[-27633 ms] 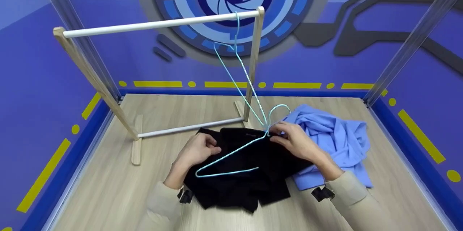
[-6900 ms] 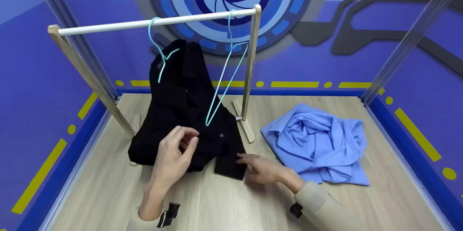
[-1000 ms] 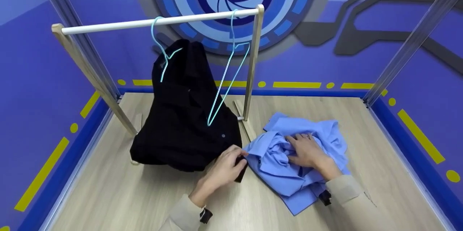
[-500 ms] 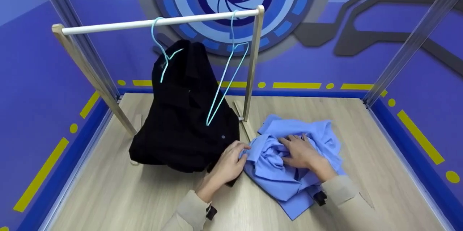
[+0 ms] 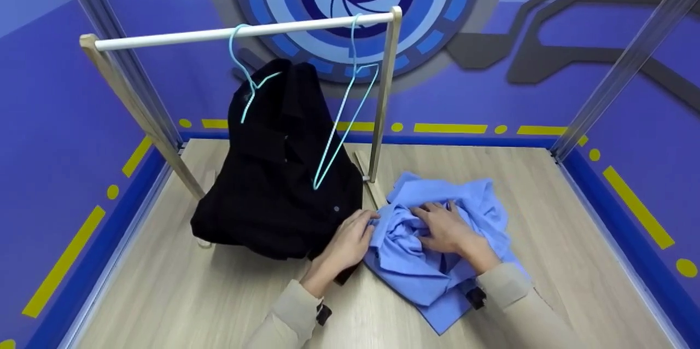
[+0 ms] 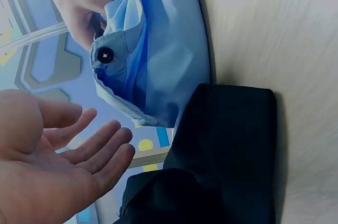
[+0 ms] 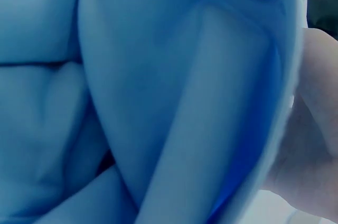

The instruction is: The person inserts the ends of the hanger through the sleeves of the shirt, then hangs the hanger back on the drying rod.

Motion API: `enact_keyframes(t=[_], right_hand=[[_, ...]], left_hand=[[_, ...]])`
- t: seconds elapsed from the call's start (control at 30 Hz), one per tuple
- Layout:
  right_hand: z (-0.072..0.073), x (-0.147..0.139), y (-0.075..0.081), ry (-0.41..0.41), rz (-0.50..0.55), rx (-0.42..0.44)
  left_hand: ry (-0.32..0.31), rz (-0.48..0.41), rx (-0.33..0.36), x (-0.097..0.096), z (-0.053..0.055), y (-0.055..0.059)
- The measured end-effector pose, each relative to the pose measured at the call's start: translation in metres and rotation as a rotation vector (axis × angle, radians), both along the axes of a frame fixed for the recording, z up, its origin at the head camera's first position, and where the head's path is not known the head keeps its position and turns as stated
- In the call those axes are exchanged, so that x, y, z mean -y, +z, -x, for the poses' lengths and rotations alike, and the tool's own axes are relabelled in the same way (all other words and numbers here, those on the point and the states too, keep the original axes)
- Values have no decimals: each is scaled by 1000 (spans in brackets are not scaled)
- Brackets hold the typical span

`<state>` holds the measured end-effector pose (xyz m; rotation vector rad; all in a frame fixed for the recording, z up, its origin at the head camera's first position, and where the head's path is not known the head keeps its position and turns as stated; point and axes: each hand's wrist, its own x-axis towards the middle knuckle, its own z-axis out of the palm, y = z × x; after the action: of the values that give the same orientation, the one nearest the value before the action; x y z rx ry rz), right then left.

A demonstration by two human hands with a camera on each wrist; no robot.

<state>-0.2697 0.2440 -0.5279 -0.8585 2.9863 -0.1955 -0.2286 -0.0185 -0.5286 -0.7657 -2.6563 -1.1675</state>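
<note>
A crumpled light blue button shirt (image 5: 415, 278) lies on the table. My right hand (image 5: 451, 231) grips its folds, with the fingertips sunk in the cloth; in the right wrist view the shirt hides most of that hand (image 7: 317, 129). Between the blue shirt's left edge and a black shirt (image 5: 273, 196) is my left hand (image 5: 345, 245). Its fingers are relaxed, and the left wrist view shows the palm (image 6: 58, 166) holding nothing. A light blue wire hanger (image 5: 234, 51) carries the black shirt on the rack.
The rack has a white top rail (image 5: 169, 38) and wooden posts. Another light blue hanger (image 5: 344, 114), bare, hangs near its right post (image 5: 384, 92). Blue patterned walls (image 5: 547, 103) surround the wooden table (image 5: 569, 245).
Over the last second the blue shirt slides slightly left under my right hand. Earlier, the black shirt lay on the table; now it hangs from the rack, and both hands are at the blue shirt.
</note>
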Motion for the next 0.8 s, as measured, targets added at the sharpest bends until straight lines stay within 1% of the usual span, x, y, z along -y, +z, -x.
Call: enact_keyframes(t=[0.07,0.2,0.37,0.47,0.67,0.73,0.8], right_hand=[[0,1,1,11,7,-10],[-1,2,2,24,11,-16],[-2,2,3,24,9,-6],[-2,2,4,25,16,-2],[-2,-2,4,48,26,-23],[-2,-3,5,60,26,-28],[-3,-5,7,65,27,-25]], left_hand=[[2,16,-1,-1,1,0],[2,49,19,-3,4,0],[11,70,84,-6,6,-1],[18,73,96,-8,8,-3],[6,39,56,-10,11,-7],[-6,44,40,-10,12,-8],[-29,48,45,-11,13,-8]])
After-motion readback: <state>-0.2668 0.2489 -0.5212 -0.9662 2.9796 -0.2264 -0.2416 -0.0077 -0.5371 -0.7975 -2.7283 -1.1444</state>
